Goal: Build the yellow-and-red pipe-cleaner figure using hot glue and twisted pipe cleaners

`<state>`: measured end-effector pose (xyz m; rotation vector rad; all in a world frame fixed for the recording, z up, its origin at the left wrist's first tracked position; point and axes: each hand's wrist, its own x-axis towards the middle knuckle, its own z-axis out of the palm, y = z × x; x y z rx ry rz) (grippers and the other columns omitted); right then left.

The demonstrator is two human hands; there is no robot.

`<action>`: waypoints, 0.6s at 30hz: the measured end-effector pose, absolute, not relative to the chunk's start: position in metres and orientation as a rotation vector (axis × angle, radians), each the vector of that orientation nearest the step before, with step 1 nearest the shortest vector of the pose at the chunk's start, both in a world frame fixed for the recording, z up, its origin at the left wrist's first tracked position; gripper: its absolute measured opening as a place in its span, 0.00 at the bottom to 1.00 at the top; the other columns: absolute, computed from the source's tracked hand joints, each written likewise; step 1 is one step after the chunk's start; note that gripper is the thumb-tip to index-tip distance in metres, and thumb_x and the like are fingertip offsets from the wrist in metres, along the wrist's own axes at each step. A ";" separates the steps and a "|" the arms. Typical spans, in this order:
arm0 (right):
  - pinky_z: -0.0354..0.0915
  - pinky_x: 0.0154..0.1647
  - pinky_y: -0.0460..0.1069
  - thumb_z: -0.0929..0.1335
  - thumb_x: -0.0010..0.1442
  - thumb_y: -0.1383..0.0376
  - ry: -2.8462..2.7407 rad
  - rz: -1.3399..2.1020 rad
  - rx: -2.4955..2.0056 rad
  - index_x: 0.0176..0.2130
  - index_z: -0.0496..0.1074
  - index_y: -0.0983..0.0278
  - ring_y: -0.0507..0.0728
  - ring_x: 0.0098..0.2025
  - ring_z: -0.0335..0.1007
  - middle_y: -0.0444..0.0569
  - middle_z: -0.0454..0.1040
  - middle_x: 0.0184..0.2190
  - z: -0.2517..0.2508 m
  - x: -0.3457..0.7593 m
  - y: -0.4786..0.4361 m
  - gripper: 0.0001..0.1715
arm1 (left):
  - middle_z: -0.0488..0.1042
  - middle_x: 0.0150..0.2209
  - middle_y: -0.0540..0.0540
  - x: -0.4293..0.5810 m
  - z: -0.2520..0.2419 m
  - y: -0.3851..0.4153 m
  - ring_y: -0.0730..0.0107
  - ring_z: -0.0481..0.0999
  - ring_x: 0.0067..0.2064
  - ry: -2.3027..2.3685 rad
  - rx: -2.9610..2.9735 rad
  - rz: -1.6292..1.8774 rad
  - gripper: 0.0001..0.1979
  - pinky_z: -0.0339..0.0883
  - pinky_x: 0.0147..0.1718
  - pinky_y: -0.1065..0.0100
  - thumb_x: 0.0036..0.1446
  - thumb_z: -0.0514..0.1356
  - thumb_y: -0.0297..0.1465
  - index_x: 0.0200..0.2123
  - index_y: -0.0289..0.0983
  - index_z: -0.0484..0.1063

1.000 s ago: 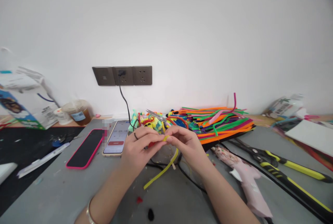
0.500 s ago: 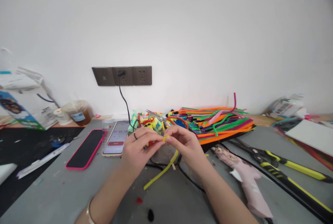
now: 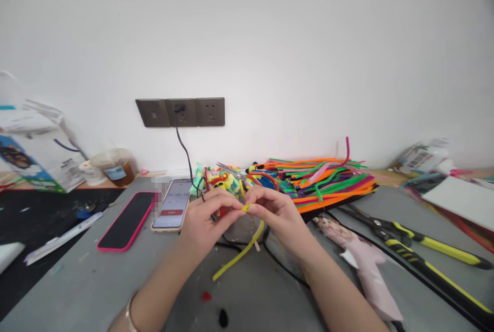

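Observation:
A small yellow piece of pipe cleaner is pinched between the fingertips of both hands, mostly hidden by them. My left hand grips it from the left, fingers closed. From the other side, the thumb and index finger of my right hand press on it. Below the hands a longer yellow pipe cleaner curves down to the left; whether it joins the pinched piece I cannot tell. Just behind my fingers lie small scissors on a heap of coloured fuzzy pieces.
Coloured pipe cleaners lie piled at the back right. A pink glue gun and black-and-yellow cutters rest on the right. At left are a pink-cased phone, a lit phone and a drink cup. Cables cross the mat.
Both hands have shifted very slightly, still pinching the yellow piece, which sits a little lower. The objects around them stay where they were.

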<state>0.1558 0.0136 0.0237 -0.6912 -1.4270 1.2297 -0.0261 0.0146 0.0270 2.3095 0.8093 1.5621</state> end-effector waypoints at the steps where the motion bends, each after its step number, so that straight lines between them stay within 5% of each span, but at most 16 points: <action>1: 0.64 0.36 0.49 0.75 0.55 0.54 -1.430 1.245 -0.682 0.29 0.75 0.62 0.54 0.33 0.66 0.46 0.72 0.30 0.024 0.156 0.013 0.14 | 0.78 0.30 0.48 -0.026 0.028 0.014 0.73 0.77 0.31 0.796 2.289 1.542 0.02 0.72 0.31 0.73 0.58 0.65 0.27 0.32 0.37 0.76; 18: 0.62 0.31 0.46 0.78 0.51 0.59 -1.501 1.653 -0.419 0.27 0.77 0.63 0.51 0.29 0.66 0.44 0.72 0.26 0.019 0.165 0.013 0.12 | 0.79 0.28 0.45 -0.035 0.045 0.009 0.70 0.76 0.29 0.497 2.171 1.091 0.05 0.71 0.30 0.70 0.58 0.66 0.30 0.30 0.37 0.80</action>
